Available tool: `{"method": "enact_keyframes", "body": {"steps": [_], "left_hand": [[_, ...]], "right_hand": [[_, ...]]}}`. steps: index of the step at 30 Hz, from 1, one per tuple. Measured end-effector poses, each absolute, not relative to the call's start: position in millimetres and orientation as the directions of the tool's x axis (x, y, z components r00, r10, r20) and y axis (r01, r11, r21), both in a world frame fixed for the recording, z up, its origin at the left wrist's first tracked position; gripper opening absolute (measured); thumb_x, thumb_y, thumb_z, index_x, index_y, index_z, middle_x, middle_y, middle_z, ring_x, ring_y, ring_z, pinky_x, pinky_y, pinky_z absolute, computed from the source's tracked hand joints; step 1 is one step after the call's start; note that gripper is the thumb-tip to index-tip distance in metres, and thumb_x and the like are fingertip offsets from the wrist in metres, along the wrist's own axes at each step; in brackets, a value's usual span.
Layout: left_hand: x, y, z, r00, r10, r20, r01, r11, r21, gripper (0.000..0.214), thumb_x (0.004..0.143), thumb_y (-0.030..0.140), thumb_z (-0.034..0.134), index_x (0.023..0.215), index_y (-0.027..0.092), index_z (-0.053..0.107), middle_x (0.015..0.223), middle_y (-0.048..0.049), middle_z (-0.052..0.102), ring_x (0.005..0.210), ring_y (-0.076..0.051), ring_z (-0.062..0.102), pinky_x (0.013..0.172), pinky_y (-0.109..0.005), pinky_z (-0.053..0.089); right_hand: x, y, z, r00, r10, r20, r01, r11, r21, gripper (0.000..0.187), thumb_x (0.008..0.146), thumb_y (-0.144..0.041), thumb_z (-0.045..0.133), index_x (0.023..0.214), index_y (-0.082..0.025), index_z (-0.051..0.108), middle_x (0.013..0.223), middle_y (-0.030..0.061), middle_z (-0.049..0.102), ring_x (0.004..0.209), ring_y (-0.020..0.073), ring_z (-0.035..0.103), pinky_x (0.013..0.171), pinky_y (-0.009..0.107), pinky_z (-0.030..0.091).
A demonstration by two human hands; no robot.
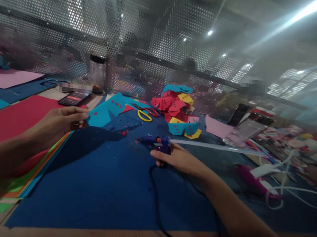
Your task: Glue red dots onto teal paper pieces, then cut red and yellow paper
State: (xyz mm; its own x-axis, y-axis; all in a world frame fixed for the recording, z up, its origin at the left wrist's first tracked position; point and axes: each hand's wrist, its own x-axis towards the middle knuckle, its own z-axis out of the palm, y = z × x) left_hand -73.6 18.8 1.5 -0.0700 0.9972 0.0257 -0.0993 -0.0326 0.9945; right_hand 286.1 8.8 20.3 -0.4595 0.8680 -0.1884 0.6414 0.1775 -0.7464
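By the left hand [57, 121], a blue paper piece [102, 114] with red dots is being pinched at its near-left end between thumb and fingers, apparently so that most of its face is being left uncovered. By the right hand [181, 159], a glue gun [157, 141] is being gripped around its handle; whether the trigger is being pressed cannot be told. The gun is being held at the blue work surface [96, 195], to the right of the paper and apart from it, probably so that the nozzle is being kept clear of the left fingers. Slack is being left in the black cord [155, 197], likely so that the gun is not being tugged. The scissors [140, 112] are lying near the paper's far end, presumably being kept within reach. The nozzle is being pointed leftward, and the gun's long axis is being held nearly level across the view, being extended rightward by a glue stick [217, 147] at the rear. The paper is slanting away to the right.
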Motion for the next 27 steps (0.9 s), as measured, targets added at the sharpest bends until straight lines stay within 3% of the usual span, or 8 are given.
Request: {"method": "enact_keyframes", "body": {"steps": [5, 10, 16, 20, 27], "left_hand": [[-75, 20, 0, -0.082, 0.997, 0.011, -0.109, -0.020, 0.994, 0.024, 0.066, 0.033, 0.088, 0.078, 0.017, 0.074, 0.074, 0.0008, 0.064, 0.071, -0.012, 0.056, 0.067, -0.024, 0.047], [-78, 22, -2, -0.079, 0.997, 0.016, -0.127, -0.026, 0.992, 0.018, 0.070, 0.029, 0.086, 0.080, 0.019, 0.075, 0.076, 0.0021, 0.065, 0.073, -0.011, 0.056, 0.069, -0.023, 0.046], [-84, 24, 1, -0.115, 0.992, 0.058, -0.155, -0.076, 0.985, 0.024, 0.066, 0.032, 0.088, 0.077, 0.017, 0.074, 0.077, 0.0011, 0.066, 0.075, -0.013, 0.058, 0.072, -0.024, 0.049], [-89, 28, -2, -0.134, 0.990, 0.053, -0.152, -0.073, 0.986, 0.021, 0.071, 0.031, 0.085, 0.081, 0.017, 0.073, 0.080, 0.0011, 0.066, 0.077, -0.012, 0.059, 0.073, -0.023, 0.049], [-89, 30, -6, -0.176, 0.984, 0.028, -0.078, -0.043, 0.996, 0.032, 0.067, 0.041, 0.086, 0.085, 0.018, 0.072, 0.081, 0.0000, 0.066, 0.076, -0.013, 0.059, 0.071, -0.023, 0.049]], "right_hand": [[289, 9, 26, -0.430, 0.899, -0.080, 0.628, 0.235, -0.742, 0.039, 0.090, -0.052, 0.062, 0.069, -0.019, 0.066, 0.070, 0.0042, 0.069, 0.069, 0.0163, 0.064, 0.072, 0.031, 0.050], [289, 10, 30, -0.408, 0.913, -0.002, 0.470, 0.208, -0.858, 0.039, 0.085, -0.055, 0.067, 0.071, -0.019, 0.064, 0.068, 0.0026, 0.067, 0.068, 0.0159, 0.063, 0.070, 0.030, 0.051], [281, 17, 35, -0.474, 0.878, -0.063, 0.541, 0.234, -0.808, 0.041, 0.087, -0.053, 0.064, 0.065, -0.019, 0.065, 0.066, 0.0034, 0.067, 0.065, 0.0159, 0.062, 0.069, 0.031, 0.049], [267, 28, 41, -0.512, 0.853, -0.100, 0.614, 0.282, -0.737, 0.041, 0.091, -0.051, 0.060, 0.066, -0.019, 0.067, 0.068, 0.0030, 0.069, 0.067, 0.0158, 0.063, 0.066, 0.028, 0.047], [245, 55, 29, -0.577, 0.798, -0.175, 0.601, 0.269, -0.753, 0.040, 0.089, -0.053, 0.062, 0.069, -0.018, 0.066, 0.067, 0.0029, 0.069, 0.065, 0.0146, 0.063, 0.063, 0.026, 0.046]]}}
